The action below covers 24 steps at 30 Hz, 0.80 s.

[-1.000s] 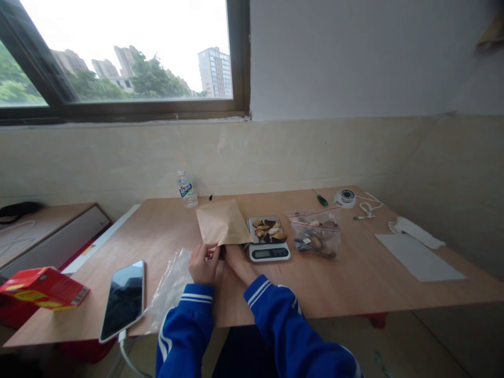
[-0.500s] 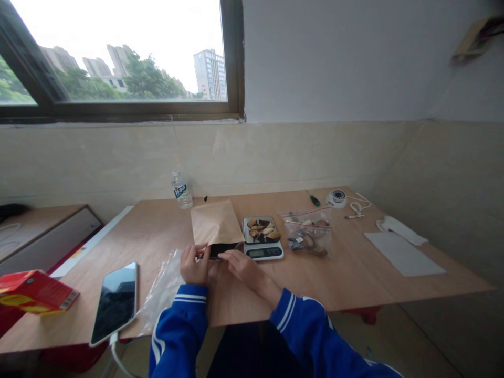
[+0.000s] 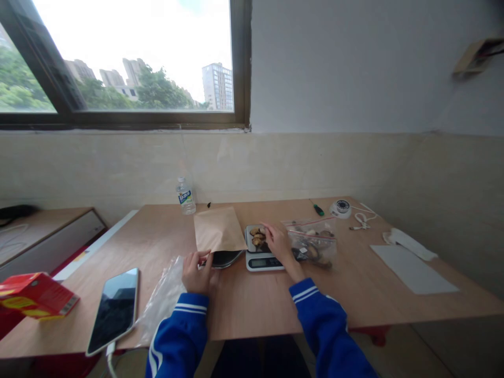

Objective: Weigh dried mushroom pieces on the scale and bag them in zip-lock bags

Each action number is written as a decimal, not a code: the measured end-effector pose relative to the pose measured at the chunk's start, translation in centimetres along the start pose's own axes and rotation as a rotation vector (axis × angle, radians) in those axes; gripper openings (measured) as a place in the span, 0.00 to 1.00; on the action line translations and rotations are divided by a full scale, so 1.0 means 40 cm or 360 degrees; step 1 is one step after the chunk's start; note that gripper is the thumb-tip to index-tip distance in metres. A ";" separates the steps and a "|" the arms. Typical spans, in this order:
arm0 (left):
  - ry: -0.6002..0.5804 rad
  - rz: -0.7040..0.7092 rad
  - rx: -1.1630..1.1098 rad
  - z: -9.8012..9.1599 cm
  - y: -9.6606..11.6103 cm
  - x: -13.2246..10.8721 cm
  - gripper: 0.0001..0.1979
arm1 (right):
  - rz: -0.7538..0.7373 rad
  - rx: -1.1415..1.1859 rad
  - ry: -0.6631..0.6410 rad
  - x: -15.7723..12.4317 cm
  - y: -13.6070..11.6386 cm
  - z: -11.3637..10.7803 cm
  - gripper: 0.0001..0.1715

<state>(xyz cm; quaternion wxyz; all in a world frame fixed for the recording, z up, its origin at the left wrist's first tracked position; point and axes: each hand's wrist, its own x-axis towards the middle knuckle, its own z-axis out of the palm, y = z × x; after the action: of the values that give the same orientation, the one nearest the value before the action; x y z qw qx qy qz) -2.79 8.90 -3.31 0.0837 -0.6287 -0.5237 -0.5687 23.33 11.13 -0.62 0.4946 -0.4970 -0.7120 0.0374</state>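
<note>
My left hand [image 3: 197, 272] pinches the near edge of a brown paper bag [image 3: 218, 229], which lies flat with its dark mouth gaping toward me. To the right of the bag stands a kitchen scale [image 3: 255, 263] with dried mushrooms [image 3: 258, 237] on its black weighing plate. Over the right part of that plate is my right hand [image 3: 279, 244], fingers bent down and closed among the mushrooms; what they grip is hidden. Beside the scale lie clear zip bags [image 3: 315, 247] with more dried mushrooms in them, partly behind my right hand.
A clear plastic bag [image 3: 163, 294] and a tablet on a cable [image 3: 115, 310] lie left of my left arm, with a red box [image 3: 37, 296] farther left. Toward the wall are a water bottle [image 3: 186, 197], a green screwdriver [image 3: 318, 210] and a white camera [image 3: 340, 209]. White paper [image 3: 413, 269] lies right.
My right hand has left the bag's mouth and moved right onto the mushrooms on the scale. My left hand stays at the bag, whose mouth now gapes wider. The view has tilted up slightly.
</note>
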 end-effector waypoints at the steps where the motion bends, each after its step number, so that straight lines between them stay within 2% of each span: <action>1: 0.0007 -0.0002 0.0004 0.000 0.001 0.000 0.06 | 0.0002 -0.0001 0.0016 -0.008 0.008 -0.003 0.19; 7: 0.0003 0.0002 0.0038 0.001 -0.004 -0.004 0.06 | 0.0037 -0.0071 0.0266 -0.071 0.025 -0.029 0.19; 17: 0.0011 -0.0080 0.0063 0.006 -0.001 -0.004 0.06 | 0.0076 -0.0206 0.0405 -0.081 0.031 -0.050 0.16; 24: 0.0037 -0.0053 0.0066 0.001 0.000 -0.003 0.06 | 0.0102 -0.0236 0.0404 -0.086 0.039 -0.044 0.15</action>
<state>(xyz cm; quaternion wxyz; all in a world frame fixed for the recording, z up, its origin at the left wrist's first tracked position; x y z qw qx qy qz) -2.73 8.87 -3.41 0.0932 -0.6114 -0.5448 -0.5663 25.75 8.57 -2.88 0.5412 -0.5554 -0.6283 -0.0625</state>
